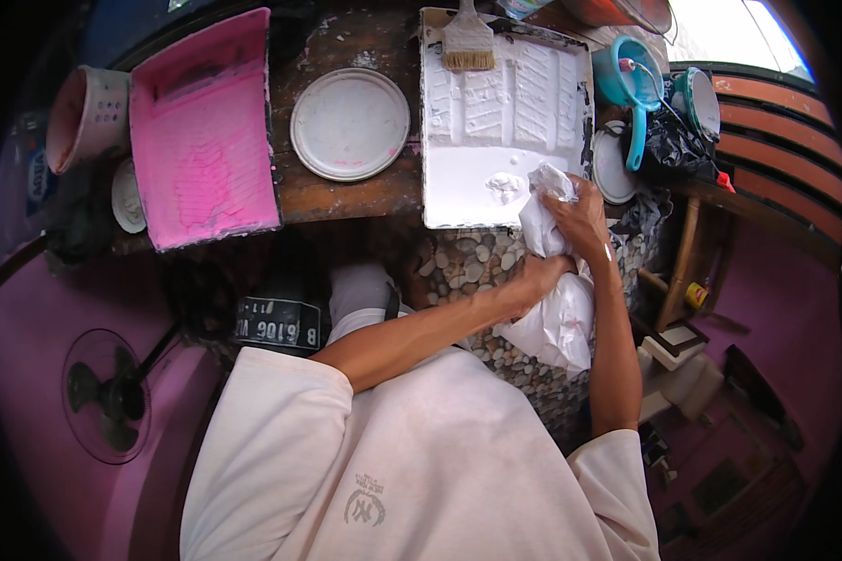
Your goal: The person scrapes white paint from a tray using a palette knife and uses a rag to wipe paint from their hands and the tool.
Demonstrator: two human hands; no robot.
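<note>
A white plastic bag [561, 323] hangs over the front edge of a paint tray [580, 89], its upper end bunched above the tray's well. My right hand [582, 217] is closed round the bag near that upper end. Lower down, my left hand [539, 280] grips the bag's middle, and the loose part droops below it. White paint coats the tray's ribbed slope and lies smooth in the near part. A small white lump [505, 187] sits in the paint beside the bag's tip. Across the tray's far edge rests a wide paintbrush [468, 42], bristles toward me.
Left on the wooden table [346, 201] are a pink paint tray [206, 140], a round white lid [350, 123] and a pinkish bucket [89, 117]. At the right stand a turquoise dipper [627, 75], a paint can [700, 103] and black plastic [674, 140]. A fan [112, 395] stands lower left.
</note>
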